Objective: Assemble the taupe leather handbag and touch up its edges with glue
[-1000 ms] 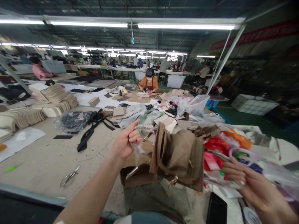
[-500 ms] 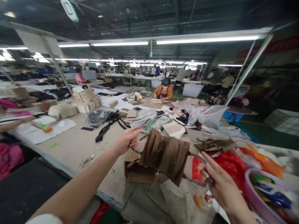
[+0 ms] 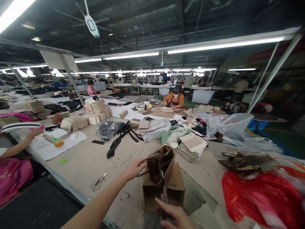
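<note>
A brown bag (image 3: 160,163) with its mouth facing up rests on a cardboard box (image 3: 177,184). My left hand (image 3: 136,168) grips the bag's left side by its upper edge, where a thin handle loop shows beneath the fingers. Below the bag, a brown strap (image 3: 163,195) runs down towards me. My right hand (image 3: 176,216), partly cut off by the bottom edge and slightly blurred, has its fingers around this strap. Under and beside the box lies greenish-grey fabric (image 3: 197,194).
Scissors (image 3: 99,181) lie to the left. Beyond the bag are stacked beige panels (image 3: 190,148), black straps (image 3: 116,143) and plastic-wrapped goods (image 3: 108,129). A red plastic bag (image 3: 257,194) is at right. One co-worker's arm (image 3: 21,144) reaches in from the left; another person (image 3: 175,99) sits opposite.
The brown bag has turned from lying sideways between my hands to mouth up on the box. My right hand has come left and closer to me; the view has shifted right-to-left objects rightward.
</note>
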The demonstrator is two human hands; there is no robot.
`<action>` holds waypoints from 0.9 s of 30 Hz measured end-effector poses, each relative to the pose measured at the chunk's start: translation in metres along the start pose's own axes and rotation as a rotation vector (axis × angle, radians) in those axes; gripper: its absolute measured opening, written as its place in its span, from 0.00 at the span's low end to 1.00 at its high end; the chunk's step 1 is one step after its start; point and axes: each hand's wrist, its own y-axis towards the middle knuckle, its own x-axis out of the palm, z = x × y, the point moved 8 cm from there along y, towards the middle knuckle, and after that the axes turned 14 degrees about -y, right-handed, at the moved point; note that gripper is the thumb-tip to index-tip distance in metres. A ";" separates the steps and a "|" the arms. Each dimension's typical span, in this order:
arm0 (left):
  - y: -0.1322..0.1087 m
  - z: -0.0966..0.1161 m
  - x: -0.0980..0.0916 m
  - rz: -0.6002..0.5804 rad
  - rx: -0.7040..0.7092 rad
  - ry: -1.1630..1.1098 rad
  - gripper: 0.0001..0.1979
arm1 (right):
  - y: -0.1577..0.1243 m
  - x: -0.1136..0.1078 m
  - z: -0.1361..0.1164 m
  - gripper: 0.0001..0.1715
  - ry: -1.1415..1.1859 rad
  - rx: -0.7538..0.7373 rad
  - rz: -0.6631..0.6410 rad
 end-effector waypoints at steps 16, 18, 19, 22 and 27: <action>0.056 0.000 0.014 -0.022 0.006 -0.130 0.29 | 0.040 -0.065 -0.033 0.20 -0.195 0.346 -0.074; 0.053 0.007 0.020 -0.046 0.053 -0.056 0.23 | 0.042 -0.102 -0.029 0.18 -0.309 0.326 0.102; 0.050 0.011 0.024 -0.061 0.079 -0.020 0.21 | 0.046 -0.119 -0.027 0.19 -0.370 0.297 0.187; 0.041 0.021 0.037 -0.112 0.145 0.047 0.20 | 0.062 -0.153 -0.022 0.18 -0.557 0.169 0.375; 0.030 0.025 0.044 -0.088 0.162 0.087 0.22 | 0.095 -0.153 -0.021 0.15 -0.686 -0.059 0.347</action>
